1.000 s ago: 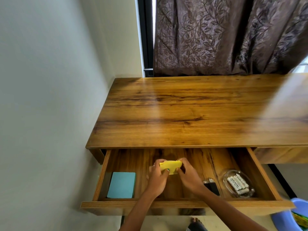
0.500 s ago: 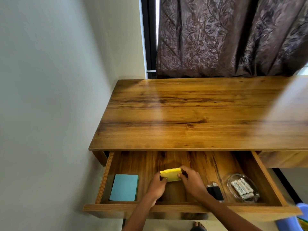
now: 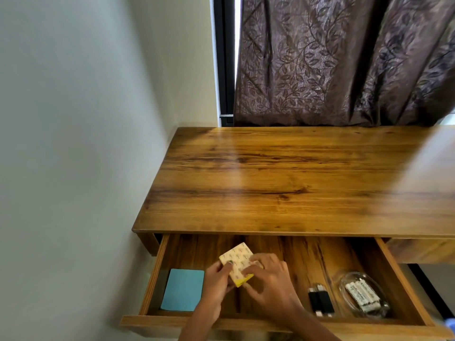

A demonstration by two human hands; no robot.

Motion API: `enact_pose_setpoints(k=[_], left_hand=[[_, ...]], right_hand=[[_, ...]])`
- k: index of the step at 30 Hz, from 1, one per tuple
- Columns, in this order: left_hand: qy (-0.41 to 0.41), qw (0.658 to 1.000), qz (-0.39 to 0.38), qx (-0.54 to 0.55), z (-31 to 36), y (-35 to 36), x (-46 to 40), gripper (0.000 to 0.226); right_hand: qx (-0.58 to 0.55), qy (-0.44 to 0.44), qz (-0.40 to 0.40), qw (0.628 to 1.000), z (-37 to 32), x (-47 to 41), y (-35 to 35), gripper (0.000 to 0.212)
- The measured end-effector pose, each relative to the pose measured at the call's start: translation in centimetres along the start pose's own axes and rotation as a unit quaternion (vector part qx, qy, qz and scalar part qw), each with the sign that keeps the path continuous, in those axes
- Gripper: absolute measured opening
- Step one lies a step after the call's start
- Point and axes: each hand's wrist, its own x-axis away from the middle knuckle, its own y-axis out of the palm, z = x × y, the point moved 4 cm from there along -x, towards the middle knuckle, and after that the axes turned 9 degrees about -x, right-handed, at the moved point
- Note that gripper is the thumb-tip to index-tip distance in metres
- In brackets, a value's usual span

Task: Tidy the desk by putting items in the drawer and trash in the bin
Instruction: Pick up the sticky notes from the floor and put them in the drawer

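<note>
The wooden desk's drawer [image 3: 157, 274] is pulled out. Over its middle I hold a yellow sticky-note pad [image 3: 237, 260], now turned so its pale printed backing faces up. My left hand [image 3: 216, 286] pinches the pad's left edge with thumb and fingers. My right hand [image 3: 268, 284] grips its right side, fingers curled over the top. In the drawer lie a light blue pad [image 3: 183, 290] at the left, two black lighters [image 3: 320, 302] right of my hands, and a clear glass dish [image 3: 344, 289] holding white batteries [image 3: 362, 296].
The desktop [image 3: 283, 178] is bare wood. A grey wall [image 3: 73, 143] stands close on the left and a brown leaf-patterned curtain [image 3: 332, 60] hangs behind the desk. A sliver of blue bin [image 3: 450, 323] shows at the lower right edge.
The pad has been turned over from yellow face up to its pale printed back, and both hands have lowered with it deeper into the drawer. The view shifted slightly right.
</note>
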Motion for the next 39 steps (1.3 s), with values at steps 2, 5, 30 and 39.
enact_pose_setpoints(k=[2,5,30,39], left_hand=[[0.028,0.999,0.017,-0.034,0.4,-0.7,0.2,0.029],[0.063,0.993,0.013,-0.098,0.5,-1.1,0.4,0.032],[0.182,0.826,0.234,-0.479,-1.3,-10.5,3.5,0.050],[0.163,0.826,0.229,-0.489,-1.3,-10.4,3.4,0.054]], right_hand=[[-0.101,0.100,0.011,0.990,0.9,-0.2,0.2,0.026],[-0.265,0.221,0.024,0.938,1.6,-0.9,0.1,0.037],[-0.446,0.410,-0.087,0.790,-4.7,-4.3,10.0,0.033],[-0.410,0.382,-0.219,0.799,-7.1,-4.7,12.8,0.051]])
